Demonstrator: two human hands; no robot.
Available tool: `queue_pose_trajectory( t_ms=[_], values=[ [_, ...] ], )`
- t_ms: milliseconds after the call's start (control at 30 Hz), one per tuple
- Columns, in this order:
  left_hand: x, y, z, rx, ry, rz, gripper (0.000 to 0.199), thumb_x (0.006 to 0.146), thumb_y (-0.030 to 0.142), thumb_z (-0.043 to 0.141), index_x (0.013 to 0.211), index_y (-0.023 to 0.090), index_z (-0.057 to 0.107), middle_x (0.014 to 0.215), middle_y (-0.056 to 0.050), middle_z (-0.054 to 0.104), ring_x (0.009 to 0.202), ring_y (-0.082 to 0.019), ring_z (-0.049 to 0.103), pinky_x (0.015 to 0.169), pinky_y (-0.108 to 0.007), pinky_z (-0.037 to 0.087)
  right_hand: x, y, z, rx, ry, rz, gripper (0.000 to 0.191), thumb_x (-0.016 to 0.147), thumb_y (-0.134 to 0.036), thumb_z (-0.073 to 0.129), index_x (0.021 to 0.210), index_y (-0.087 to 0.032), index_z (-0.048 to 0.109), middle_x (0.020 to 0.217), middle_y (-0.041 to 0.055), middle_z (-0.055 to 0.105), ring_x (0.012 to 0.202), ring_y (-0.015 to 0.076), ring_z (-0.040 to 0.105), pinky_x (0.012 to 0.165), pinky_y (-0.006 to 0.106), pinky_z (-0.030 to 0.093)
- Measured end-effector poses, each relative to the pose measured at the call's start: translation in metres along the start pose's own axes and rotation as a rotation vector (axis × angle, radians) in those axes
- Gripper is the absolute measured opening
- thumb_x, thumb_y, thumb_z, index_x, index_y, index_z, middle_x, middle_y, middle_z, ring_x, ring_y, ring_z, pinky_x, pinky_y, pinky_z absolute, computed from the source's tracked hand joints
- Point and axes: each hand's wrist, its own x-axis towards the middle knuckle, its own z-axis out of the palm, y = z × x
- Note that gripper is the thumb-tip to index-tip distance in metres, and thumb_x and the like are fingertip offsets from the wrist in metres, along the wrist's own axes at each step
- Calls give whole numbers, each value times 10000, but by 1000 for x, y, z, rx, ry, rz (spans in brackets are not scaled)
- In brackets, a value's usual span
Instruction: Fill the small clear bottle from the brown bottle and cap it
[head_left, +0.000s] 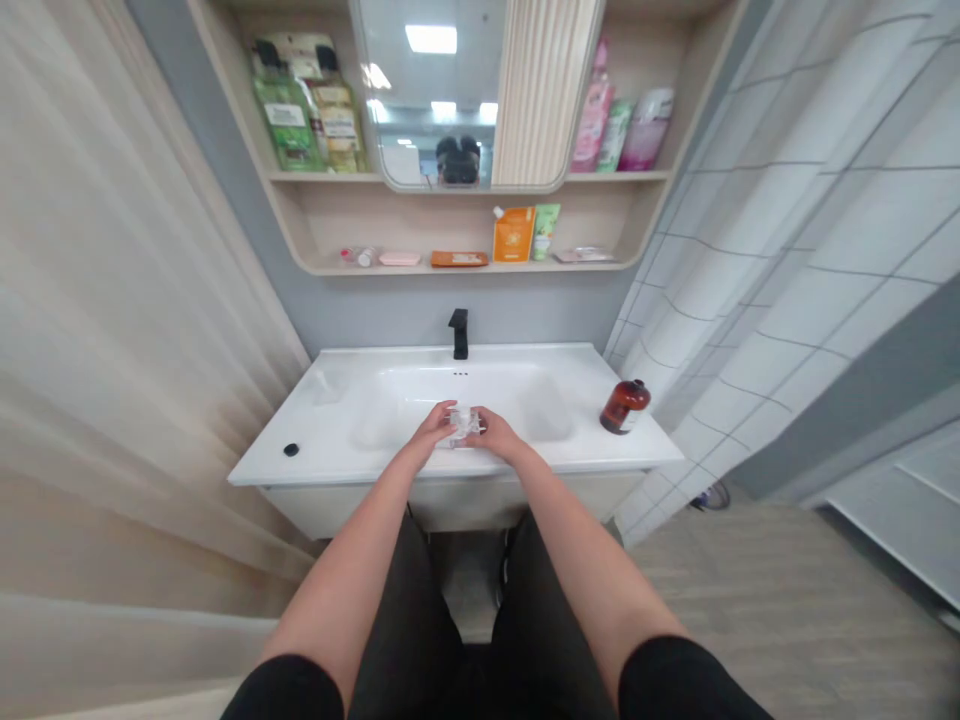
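Over the front of the white sink basin [367, 410], both of my hands hold a small clear plastic object [464, 424] whose exact kind I cannot make out. My left hand [435, 425] curls around its left side, and my right hand [493, 434] grips the right side. A brown bottle [625, 407] with a dark neck stands on the counter to the right. Far to the left lies a small round black piece, perhaps a cap [291, 450]. Near the basin's back left there is a faint see-through item [327, 386].
A black faucet [460, 335] rises behind the basin. Above it hangs a mirror cabinet [457, 182] with bottles, an orange pouch [514, 235] and a green tube [545, 232] on its shelves. A curtain [150, 300] borders the left; a tiled curtain [750, 250] hangs right.
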Motion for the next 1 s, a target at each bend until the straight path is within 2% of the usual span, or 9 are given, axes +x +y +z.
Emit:
queue_pose_trajectory(
  t_ms=[100,200,367,567,667,767,1000],
  values=[
    [2,5,3,88,21,-5,543,817,541,803,1239,203,746,1312,-123,737,1260,-315,660,1140,-448,484,2,-2,0,-2,-32,-4,715,586,-427,1004,1197,-224,691,1116,44,764,971,237,692,928,378,570],
    [3,9,7,169,6,-9,478,803,565,814,1093,186,792,1232,-118,763,1211,-317,671,1139,-460,486,3,-2,2,-10,-29,-6,722,575,-434,1002,1190,-218,690,1097,42,761,940,225,683,907,371,571],
    [1,10,12,207,24,56,465,844,574,802,1121,201,811,1303,-125,754,1243,-313,675,1161,-464,478,4,-2,3,1,0,-45,736,553,-424,1002,1186,-229,682,1103,35,759,923,214,687,921,381,578],
    [0,6,14,205,158,57,568,702,528,908,1137,211,726,1207,-105,751,1132,-277,688,1074,-441,516,3,-1,4,-2,0,-51,737,557,-407,1004,1203,-242,690,1107,36,767,952,231,706,924,390,589],
    [1,6,13,190,129,18,643,663,511,935,1185,211,710,1199,-98,746,1122,-277,684,1045,-420,520,3,-1,3,1,-19,-31,701,585,-415,994,1197,-241,699,1100,41,776,935,235,710,893,383,595],
    [0,6,11,170,102,-7,629,658,516,935,1148,198,702,1100,-76,745,1044,-258,688,1002,-404,532,2,-3,3,-13,-25,-36,700,585,-422,1001,1192,-239,705,1113,46,783,954,239,719,901,379,595],
    [0,6,11,101,91,15,634,642,445,946,1172,197,704,1161,-86,756,1069,-260,692,1006,-404,535,1,-5,4,-25,-5,-32,737,573,-407,1005,1220,-230,698,1114,50,783,942,232,728,903,383,603]
  ],
)
